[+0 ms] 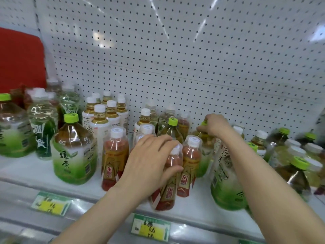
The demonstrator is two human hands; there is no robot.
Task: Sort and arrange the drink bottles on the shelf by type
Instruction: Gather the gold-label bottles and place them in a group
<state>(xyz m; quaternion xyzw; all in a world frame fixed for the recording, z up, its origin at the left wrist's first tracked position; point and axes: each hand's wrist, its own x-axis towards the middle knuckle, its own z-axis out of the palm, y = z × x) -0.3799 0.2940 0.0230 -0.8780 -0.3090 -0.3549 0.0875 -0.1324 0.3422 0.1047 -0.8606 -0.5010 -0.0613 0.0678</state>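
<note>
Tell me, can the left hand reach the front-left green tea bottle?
Likely not yet: the left hand grips a red-labelled bottle; a second red bottle blocks the green tea bottle.

A white pegboard, dotted with small dark holes and streaked with glare, fills the upper view. A flat red board lies at the pegboard's far left. Below the pegboard's left part sits a green-and-yellow price tag with blurred handwriting, and a second price tag sits below its middle.
</note>
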